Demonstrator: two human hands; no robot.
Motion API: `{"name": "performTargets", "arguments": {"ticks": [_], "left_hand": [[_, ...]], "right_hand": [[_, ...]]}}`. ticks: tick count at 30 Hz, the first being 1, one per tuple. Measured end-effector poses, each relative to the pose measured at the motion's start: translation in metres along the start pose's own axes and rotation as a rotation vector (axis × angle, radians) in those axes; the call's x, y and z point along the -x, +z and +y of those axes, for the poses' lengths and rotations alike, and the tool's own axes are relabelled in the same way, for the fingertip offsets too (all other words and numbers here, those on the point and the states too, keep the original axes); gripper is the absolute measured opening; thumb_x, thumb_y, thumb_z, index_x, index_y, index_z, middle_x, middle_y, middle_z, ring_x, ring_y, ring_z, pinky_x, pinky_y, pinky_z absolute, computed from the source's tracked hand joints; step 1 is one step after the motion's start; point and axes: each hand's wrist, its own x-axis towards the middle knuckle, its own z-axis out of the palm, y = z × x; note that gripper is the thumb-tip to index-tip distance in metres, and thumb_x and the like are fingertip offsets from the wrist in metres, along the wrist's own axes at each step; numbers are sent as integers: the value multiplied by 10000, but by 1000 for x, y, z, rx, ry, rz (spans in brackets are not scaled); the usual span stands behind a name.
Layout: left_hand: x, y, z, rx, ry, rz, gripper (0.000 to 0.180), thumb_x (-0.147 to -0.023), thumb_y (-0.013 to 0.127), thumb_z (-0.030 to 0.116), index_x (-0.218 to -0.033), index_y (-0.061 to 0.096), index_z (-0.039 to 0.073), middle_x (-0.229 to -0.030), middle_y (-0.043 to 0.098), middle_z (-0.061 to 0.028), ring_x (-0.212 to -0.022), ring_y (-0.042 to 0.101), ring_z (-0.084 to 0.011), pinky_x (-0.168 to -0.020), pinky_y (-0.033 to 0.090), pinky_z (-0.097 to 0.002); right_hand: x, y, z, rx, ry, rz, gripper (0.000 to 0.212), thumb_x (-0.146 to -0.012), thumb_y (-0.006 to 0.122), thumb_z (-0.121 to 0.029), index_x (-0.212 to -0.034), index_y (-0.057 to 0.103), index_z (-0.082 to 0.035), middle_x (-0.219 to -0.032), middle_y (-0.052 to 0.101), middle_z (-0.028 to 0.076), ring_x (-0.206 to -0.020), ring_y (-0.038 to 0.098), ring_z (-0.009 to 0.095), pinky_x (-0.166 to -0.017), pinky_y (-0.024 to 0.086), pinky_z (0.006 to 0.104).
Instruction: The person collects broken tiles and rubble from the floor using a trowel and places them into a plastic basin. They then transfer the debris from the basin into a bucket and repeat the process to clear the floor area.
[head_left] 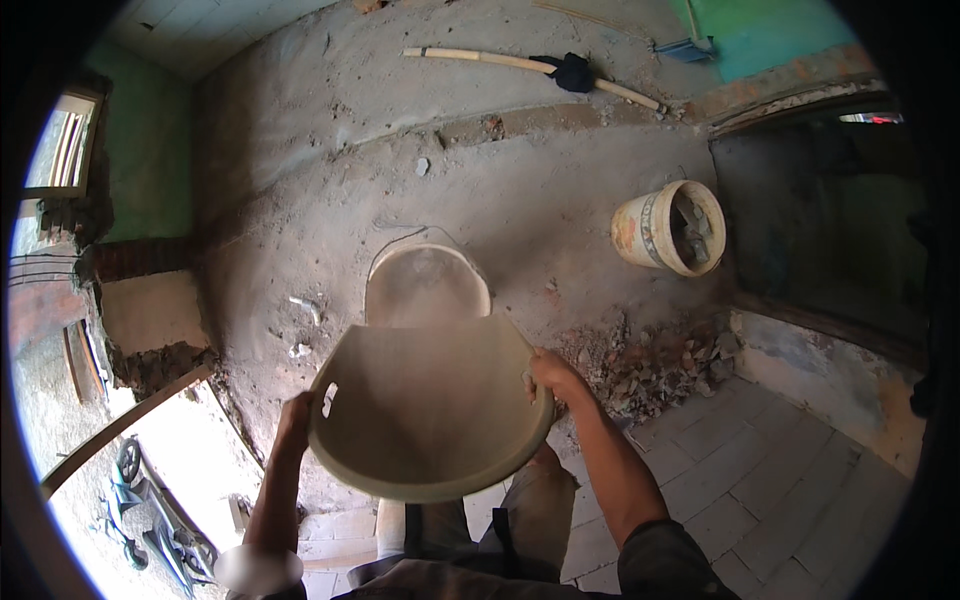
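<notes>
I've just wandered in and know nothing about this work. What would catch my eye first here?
Probably the wide tan basin at lower centre, held at its sides by the left fingers and right fingers, with a pale bucket just beyond its far edge. Next, perhaps, the tilted bucket of grey chunks at right, and the rubble heap below it.

Gry-brn scoop (430, 410), lip at bkt (426, 248)

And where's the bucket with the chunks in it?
In the head view, the bucket is on the right side, farther out than the right hand and just beyond the rubble.
</notes>
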Motion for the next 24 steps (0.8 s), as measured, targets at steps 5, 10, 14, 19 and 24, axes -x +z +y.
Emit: {"name": "performTargets", "arguments": {"ticks": [5, 10, 14, 19, 24], "left_hand": [[78, 10, 3, 349, -83, 38, 334, -934, 504, 349, -992, 589, 31, -833, 577, -48, -806, 597, -158, -658, 511, -320], [165, 13, 18, 401, -139, -133, 363, -923, 535, 272, -1155, 554, -6, -933, 657, -120, -773, 663, -214, -681, 551, -311], [200, 27, 0, 186, -92, -24, 413, -856, 568, 129, -1234, 516, -30, -1022, 649, -149, -929, 664, -263, -794, 559, -357], [237, 75, 9, 650, -195, -126, 536, -790, 541, 1, -1320, 464, -2, -1131, 620, -164, -1056, 636, -299, -880, 551, -416], [267, 148, 30, 229, 99, -98, 484, -783, 574, -5, -1257, 475, -1, -1135, 619, -176, -1041, 634, -303, -873, 539, -415]], "right_hand": [[39, 5, -2, 46, -33, -5, 358, -1006, 307, -119, -1290, 455, 42, -625, 583, 127, -440, 561, 224, -473, 500, 399], [67, 5, 0, -36, -67, -25, 372, -986, 400, -103, -1337, 424, 21, -681, 591, 142, -444, 582, 228, -419, 505, 382], [89, -7, -15, 75, -63, -21, 544, -966, 433, -130, -1489, 315, -32, -764, 636, 126, -529, 631, 211, -437, 523, 337], [113, -47, -60, 85, -176, 47, 538, -950, 421, -111, -1482, 379, -38, -735, 574, 72, -503, 554, 154, -469, 488, 333], [102, -100, -104, 239, -610, 74, 460, -985, 483, -229, -1372, 504, 16, -948, 651, 114, -784, 635, 161, -734, 523, 312]]}}
